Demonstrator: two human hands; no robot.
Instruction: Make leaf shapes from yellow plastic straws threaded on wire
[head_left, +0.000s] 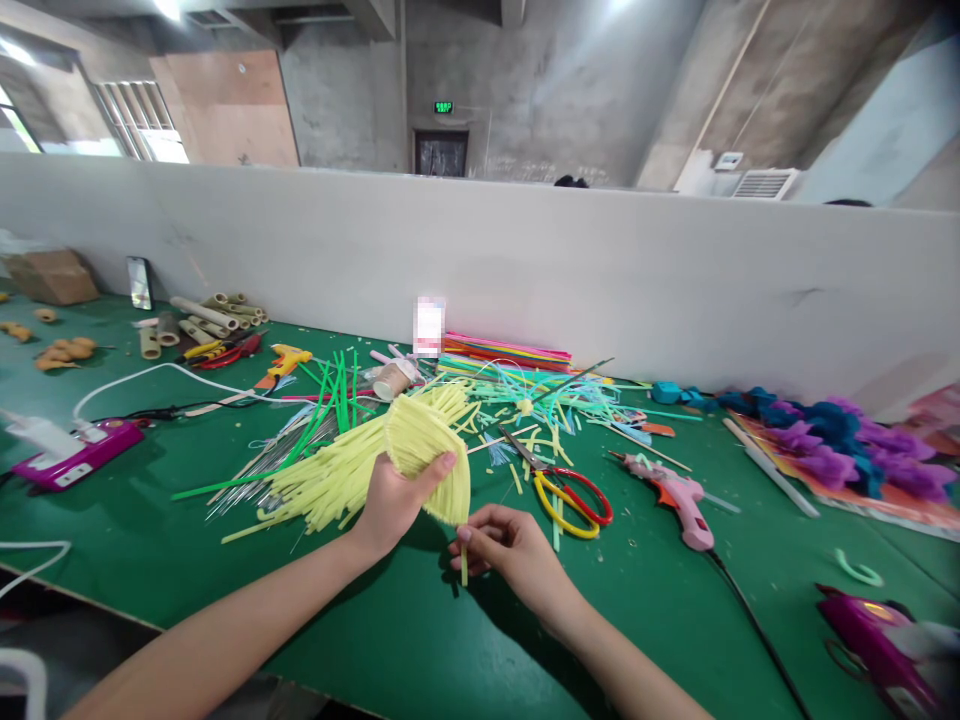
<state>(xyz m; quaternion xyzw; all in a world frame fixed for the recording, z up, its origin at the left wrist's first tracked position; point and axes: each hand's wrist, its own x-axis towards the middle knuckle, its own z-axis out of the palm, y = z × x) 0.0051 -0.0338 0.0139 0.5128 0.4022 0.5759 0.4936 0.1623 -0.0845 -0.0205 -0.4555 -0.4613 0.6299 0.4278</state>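
My left hand (395, 500) grips a fan-shaped bunch of pale yellow straws (429, 445) and holds it up over the green table (420, 640). My right hand (504, 548) is just below the bunch's right end, fingers pinched on one short yellow straw piece (464, 568) that hangs down. A loose heap of yellow straws (319, 485) lies to the left of my left hand. Red and yellow scissors (566, 495) lie right of both hands.
A pink glue gun (679, 497) with a black cord lies to the right. Green straws (330, 395), a paper cup (394, 380), coloured straw stacks (506, 352), a yellow glue gun (285, 360), a pink power strip (79, 455) and purple-blue pompoms (840, 440) crowd the table. A white partition wall (600, 270) runs behind.
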